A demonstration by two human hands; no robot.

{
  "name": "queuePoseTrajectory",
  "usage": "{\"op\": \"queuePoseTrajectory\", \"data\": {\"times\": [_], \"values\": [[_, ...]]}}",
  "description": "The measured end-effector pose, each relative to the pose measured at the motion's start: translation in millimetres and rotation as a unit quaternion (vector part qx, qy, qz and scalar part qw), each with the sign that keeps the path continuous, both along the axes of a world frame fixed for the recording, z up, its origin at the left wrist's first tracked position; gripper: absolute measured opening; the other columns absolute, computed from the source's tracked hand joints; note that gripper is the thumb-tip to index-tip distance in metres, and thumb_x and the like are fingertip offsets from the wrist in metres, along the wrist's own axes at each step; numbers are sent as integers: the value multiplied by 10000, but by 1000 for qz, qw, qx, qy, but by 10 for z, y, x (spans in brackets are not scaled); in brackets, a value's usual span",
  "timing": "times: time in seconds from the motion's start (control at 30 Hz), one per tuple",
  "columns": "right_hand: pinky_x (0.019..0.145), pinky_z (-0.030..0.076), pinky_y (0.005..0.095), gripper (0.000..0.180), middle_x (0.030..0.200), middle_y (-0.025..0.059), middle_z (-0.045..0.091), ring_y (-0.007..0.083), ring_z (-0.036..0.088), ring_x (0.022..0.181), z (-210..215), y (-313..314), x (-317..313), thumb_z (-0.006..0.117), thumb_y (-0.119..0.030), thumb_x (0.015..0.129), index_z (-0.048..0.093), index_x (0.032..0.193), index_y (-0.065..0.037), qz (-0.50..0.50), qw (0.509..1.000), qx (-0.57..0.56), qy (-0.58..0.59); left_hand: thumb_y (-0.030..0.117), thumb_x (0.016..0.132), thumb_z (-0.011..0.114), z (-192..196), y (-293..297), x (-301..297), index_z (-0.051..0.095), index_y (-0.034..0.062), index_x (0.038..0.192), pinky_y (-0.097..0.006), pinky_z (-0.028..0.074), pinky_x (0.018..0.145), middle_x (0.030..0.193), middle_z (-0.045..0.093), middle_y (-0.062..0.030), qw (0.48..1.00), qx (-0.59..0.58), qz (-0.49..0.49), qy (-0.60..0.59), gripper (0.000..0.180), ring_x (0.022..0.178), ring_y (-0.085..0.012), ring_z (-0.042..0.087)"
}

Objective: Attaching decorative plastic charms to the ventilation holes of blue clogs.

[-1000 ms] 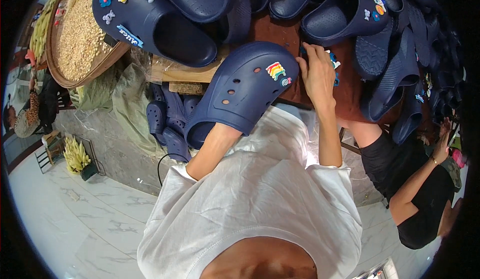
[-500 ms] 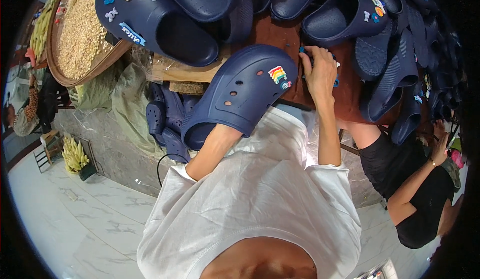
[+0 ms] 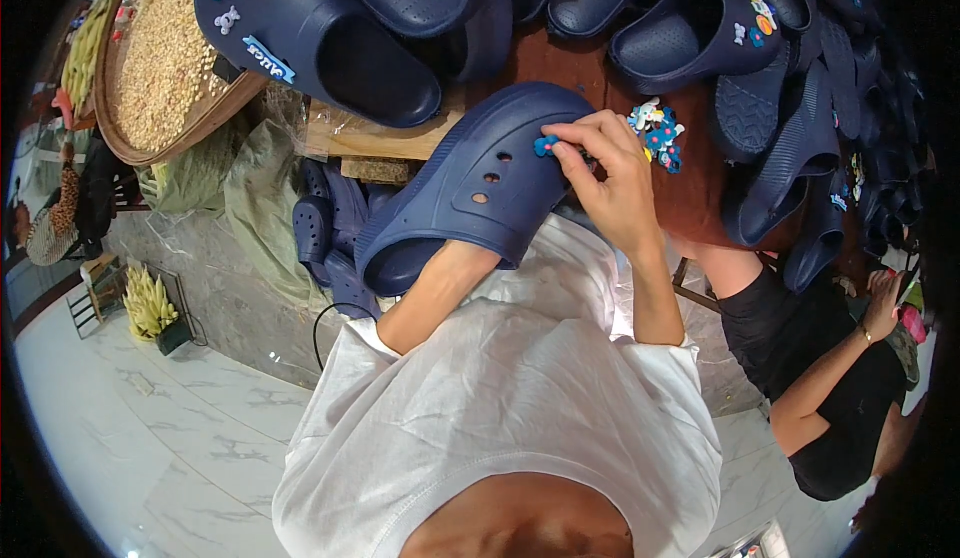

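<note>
A navy clog (image 3: 470,178) with a row of round holes lies over my left forearm. My left hand (image 3: 468,264) is inside its opening and holds it up; only the wrist shows, the fingers are hidden. Thumb and fingertips of my right hand (image 3: 600,163) pinch a small blue flower charm (image 3: 546,146) against the clog's upper, near the toe end of the hole row. Part of the clog's toe is covered by that hand. Just beyond the right hand, a small pile of charms (image 3: 660,136), blue flowers and white figures, sits on a brown surface (image 3: 700,193).
A decorated navy clog (image 3: 300,33) rests at the far left, by a wooden board (image 3: 380,136) and a round tray of pale kernels (image 3: 150,148). Many clogs (image 3: 690,33) crowd the far right. Another person (image 3: 830,378) in black sits at the right.
My right hand has come back from the charm pile to the clog, now with a blue flower charm in its fingertips. The rainbow charm on the clog is now hidden behind that hand.
</note>
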State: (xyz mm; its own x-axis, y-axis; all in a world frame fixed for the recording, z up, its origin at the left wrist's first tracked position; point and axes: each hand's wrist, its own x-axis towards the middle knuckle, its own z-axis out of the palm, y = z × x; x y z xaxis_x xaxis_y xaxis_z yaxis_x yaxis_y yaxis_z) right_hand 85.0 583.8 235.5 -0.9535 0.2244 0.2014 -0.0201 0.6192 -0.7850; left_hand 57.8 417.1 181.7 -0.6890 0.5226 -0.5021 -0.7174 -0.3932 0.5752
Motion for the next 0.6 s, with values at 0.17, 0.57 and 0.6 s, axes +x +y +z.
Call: {"op": "queuePoseTrajectory", "data": {"times": [0.17,0.57,0.6], "values": [[744,439,349,142,873,78,615,252,565,824,29,-1,-28,708,-110,795,704,923,-48,-31,998,-62,11,165,1012,407,28,-69,3,451,0,1338,-342,472,1003,1304,547,-144,1000,1,8,-15,368,1156,-240,566],[729,446,340,173,837,60,620,235,572,805,38,118,-29,753,-123,744,692,880,-35,-10,999,-35,-10,159,1007,414,65,-74,-63,454,-5,1335,-345,468,1006,1299,552,-146,998,5,14,-54,368,1158,-240,565],[744,447,342,200,845,61,612,236,572,820,38,136,-30,758,-129,740,686,901,-36,-2,999,-44,-26,158,1007,415,80,-114,-45,455,-5,1334,-345,468,1006,1299,552,-146,998,5,15,-57,368,1158,-240,565]]}}
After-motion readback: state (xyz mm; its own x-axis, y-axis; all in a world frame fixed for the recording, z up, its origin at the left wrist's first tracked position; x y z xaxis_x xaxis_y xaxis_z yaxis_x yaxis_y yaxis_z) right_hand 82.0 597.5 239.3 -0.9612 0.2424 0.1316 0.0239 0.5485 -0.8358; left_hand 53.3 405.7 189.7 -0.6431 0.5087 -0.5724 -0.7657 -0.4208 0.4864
